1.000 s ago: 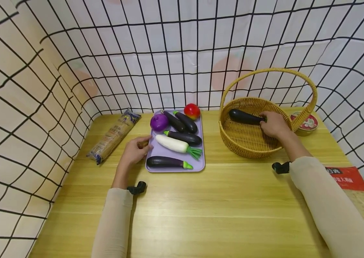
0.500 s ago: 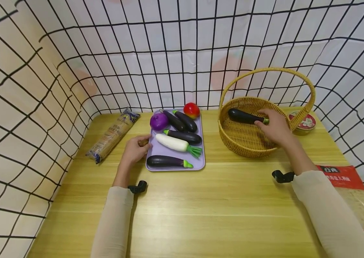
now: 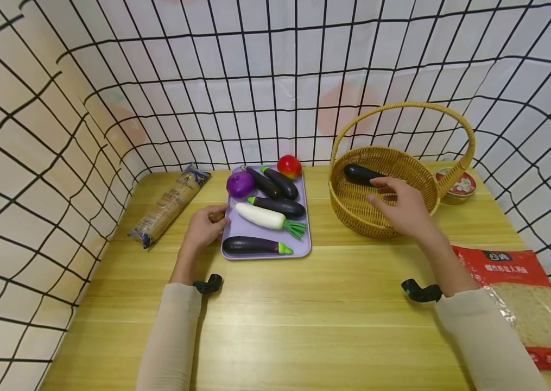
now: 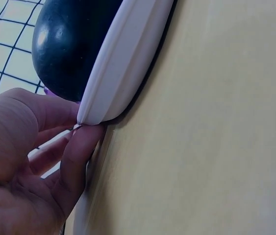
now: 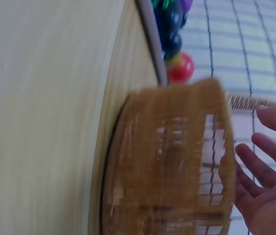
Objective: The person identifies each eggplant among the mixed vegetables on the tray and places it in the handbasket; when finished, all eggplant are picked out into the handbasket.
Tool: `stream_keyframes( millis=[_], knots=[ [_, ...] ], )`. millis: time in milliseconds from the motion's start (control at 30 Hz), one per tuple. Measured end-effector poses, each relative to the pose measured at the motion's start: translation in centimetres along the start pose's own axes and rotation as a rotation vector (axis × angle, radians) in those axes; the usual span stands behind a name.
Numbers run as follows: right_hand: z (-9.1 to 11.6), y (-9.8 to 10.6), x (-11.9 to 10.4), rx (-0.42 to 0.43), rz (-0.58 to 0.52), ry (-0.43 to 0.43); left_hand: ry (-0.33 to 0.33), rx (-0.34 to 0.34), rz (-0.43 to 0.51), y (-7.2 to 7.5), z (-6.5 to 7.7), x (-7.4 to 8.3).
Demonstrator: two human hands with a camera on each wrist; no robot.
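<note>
My left hand (image 3: 205,225) pinches the left edge of a lilac tray (image 3: 302,248); in the left wrist view, the thumb and a finger meet at its rim (image 4: 120,63). On the tray lie a white radish (image 3: 261,216) with green leaves, a purple onion (image 3: 240,184), a red round fruit (image 3: 289,166) and several eggplants, one along the front (image 3: 251,245). Over the right part of a wicker basket (image 3: 360,214), my right hand (image 3: 404,209) is held with fingers spread and nothing between them. Inside the basket rests a dark eggplant (image 3: 359,174), its stem end mostly hidden by that hand.
The basket's tall handle (image 3: 412,104) arches above the right hand. Left of the tray lies a noodle packet (image 3: 170,206). A round tub (image 3: 458,187) stands behind the basket's right side, and a red bag (image 3: 524,298) lies by the right forearm. Black grid netting (image 3: 275,92) surrounds the table.
My right hand has let go of the eggplant, leaving it in the basket, and has drawn back toward me with its fingers opened. The left hand stays at the tray's edge.
</note>
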State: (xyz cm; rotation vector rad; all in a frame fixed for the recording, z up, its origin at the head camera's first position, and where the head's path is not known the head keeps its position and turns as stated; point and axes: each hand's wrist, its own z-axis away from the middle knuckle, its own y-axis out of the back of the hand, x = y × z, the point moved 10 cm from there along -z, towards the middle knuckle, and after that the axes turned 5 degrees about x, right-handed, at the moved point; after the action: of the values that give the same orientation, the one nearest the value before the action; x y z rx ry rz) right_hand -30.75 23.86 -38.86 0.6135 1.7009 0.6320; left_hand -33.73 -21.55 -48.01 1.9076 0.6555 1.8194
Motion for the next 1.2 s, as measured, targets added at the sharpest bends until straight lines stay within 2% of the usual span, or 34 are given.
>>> stream_keyframes(
  millis=[233,433,700,867,1200],
  knots=[
    [1.7,-2.8,-4.2,0.017,-0.110,0.118,0.012,-0.007,0.021,-0.1,0.0,-0.2],
    [2.7,-6.4,-6.7,-0.054,-0.167,0.159,0.030,-0.015,0.027,-0.1,0.0,-0.4],
    [3.5,-11.4,-8.2,-0.197,-0.246,0.159,0.035,-0.026,0.045,-0.2,0.0,-0.6],
    [3.8,-13.7,-8.5,-0.253,-0.284,0.141,0.042,-0.033,0.042,-0.3,0.0,-0.7],
    [4.2,-15.8,-9.7,-0.294,-0.299,0.150,0.051,-0.040,0.030,-0.3,0.0,-0.7]
  ],
)
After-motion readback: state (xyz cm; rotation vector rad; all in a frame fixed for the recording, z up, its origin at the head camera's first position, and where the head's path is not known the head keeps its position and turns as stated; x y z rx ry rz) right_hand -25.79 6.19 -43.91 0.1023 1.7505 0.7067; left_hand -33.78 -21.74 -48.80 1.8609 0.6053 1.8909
